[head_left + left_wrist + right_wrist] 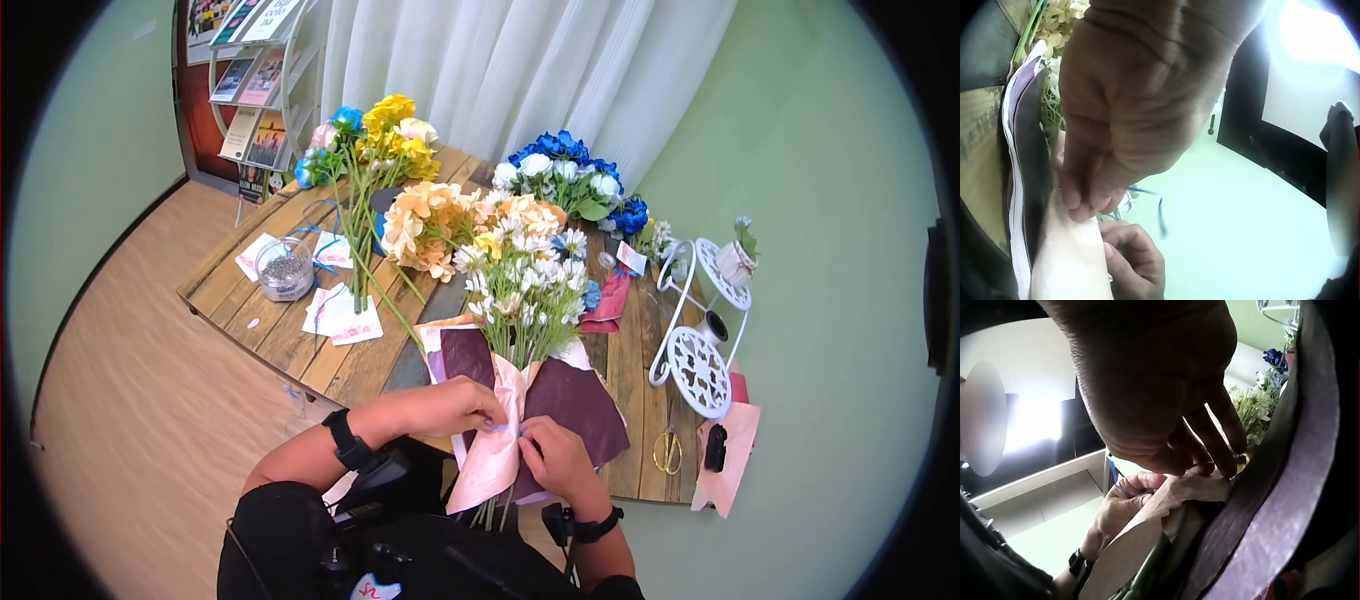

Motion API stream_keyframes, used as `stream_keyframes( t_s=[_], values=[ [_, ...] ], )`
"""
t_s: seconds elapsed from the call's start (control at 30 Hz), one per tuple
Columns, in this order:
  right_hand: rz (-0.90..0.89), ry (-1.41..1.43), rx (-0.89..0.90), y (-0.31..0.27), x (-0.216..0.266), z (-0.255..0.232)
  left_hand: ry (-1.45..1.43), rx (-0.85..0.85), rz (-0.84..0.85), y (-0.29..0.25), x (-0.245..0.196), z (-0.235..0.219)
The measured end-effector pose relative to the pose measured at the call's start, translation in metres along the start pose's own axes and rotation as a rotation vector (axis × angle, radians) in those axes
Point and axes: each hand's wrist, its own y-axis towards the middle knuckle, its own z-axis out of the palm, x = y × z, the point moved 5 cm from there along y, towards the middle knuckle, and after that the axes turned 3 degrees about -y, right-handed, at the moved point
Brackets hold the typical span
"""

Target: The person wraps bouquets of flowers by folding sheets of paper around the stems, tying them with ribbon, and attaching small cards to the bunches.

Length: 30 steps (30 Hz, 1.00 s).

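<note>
A wrapped bouquet stands in front of me, its white flowers (520,275) rising above pale pink paper (485,480) and dark plum paper (580,415). The paper is gathered at the waist, and green stems (487,515) stick out below. A thin blue ribbon (1161,219) crosses that waist. My left hand (462,405) pinches the ribbon at the left of the gather, a loose end trailing from the fingers in the left wrist view. My right hand (557,455) pinches it from the other side, fingertips close against the pink paper.
Peach flowers (425,225), yellow flowers (390,120) and blue flowers (560,148) lie at the back of the wooden table (235,285). Left are a clear jar (284,270) and cards (355,318). Scissors (667,453) and a white metal stand (700,370) are on the right.
</note>
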Motion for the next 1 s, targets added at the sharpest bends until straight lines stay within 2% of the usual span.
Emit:
stream_keyframes(
  t_s=[0.07, 0.17, 0.23, 0.27, 0.33, 0.37, 0.43, 0.47, 0.53, 0.57, 0.63, 0.77, 0.83, 1.0],
  values=[
    [-0.023, -0.008, -0.004, -0.002, -0.001, 0.002, 0.037, -0.015, -0.03, 0.002, 0.001, 0.001],
    [-0.039, -0.027, 0.001, -0.002, 0.0, 0.001, 0.145, -0.023, 0.046, 0.005, 0.0, 0.005],
    [-0.07, -0.011, -0.023, -0.002, 0.0, -0.001, 0.253, -0.322, 0.283, 0.003, -0.018, -0.001],
    [-0.07, -0.013, -0.024, -0.001, 0.0, -0.001, 0.253, -0.322, 0.285, 0.007, -0.016, 0.001],
    [-0.083, -0.013, -0.058, -0.001, 0.002, -0.004, 0.267, -0.486, 0.446, 0.011, -0.016, 0.001],
    [-0.083, -0.014, -0.057, -0.001, 0.002, -0.004, 0.267, -0.486, 0.446, 0.012, -0.016, 0.004],
    [-0.069, -0.023, -0.089, -0.002, 0.0, -0.005, -0.156, -0.3, 0.049, 0.021, 0.005, 0.015],
    [-0.071, -0.024, -0.089, -0.002, 0.0, -0.005, -0.155, -0.303, 0.051, 0.023, 0.006, 0.019],
    [-0.026, -0.013, -0.113, -0.003, -0.003, -0.007, -0.241, -0.296, -0.087, 0.029, 0.018, 0.027],
    [-0.029, -0.015, -0.113, -0.003, -0.004, -0.007, -0.239, -0.298, -0.084, 0.032, 0.019, 0.03],
    [0.0, 0.057, -0.175, -0.005, -0.01, -0.009, -0.109, -0.369, 0.084, 0.035, 0.011, 0.032],
    [0.025, 0.127, -0.228, -0.006, -0.013, -0.008, -0.03, -0.342, 0.087, 0.042, 0.014, 0.039],
    [0.164, 0.229, -0.254, -0.005, -0.013, -0.011, -0.004, -0.338, 0.072, 0.042, 0.012, 0.04],
    [0.162, 0.21, -0.295, -0.006, -0.021, -0.013, 0.02, -0.388, 0.133, 0.04, 0.01, 0.041]
  ],
)
